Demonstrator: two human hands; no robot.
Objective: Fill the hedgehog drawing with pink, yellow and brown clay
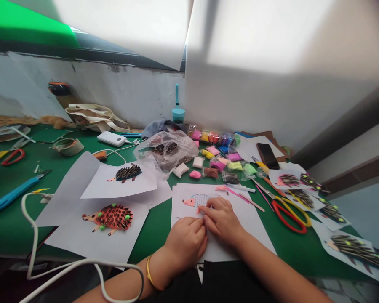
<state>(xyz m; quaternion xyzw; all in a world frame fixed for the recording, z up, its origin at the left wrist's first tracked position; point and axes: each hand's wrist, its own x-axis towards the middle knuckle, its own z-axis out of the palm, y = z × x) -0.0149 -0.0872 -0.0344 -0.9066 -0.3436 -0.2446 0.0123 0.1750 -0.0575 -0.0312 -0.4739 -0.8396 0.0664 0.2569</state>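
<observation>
A hedgehog drawing [202, 199] with a pink clay face [189, 202] lies on a white sheet [240, 227] in front of me. Its body is outlined in blue, with small marks inside. My right hand [222, 219] rests on the sheet with fingers bent together, the index fingertip at a bit of pink clay [198, 210] under the hedgehog. Right beside it, my left hand [187, 240] is closed, its knuckles up and its fingertips hidden; whatever it may hold does not show. The two hands touch near the thumbs.
Finished hedgehog pictures lie left [115, 219] and right [355, 248]. Red-and-yellow scissors [290, 216], clay sticks, and a pen [240, 188] are right of the sheet. Behind are bagged clay pieces [211, 172], a plastic bag [170, 147] and a phone [267, 155]. A white cable [34, 235] loops at left.
</observation>
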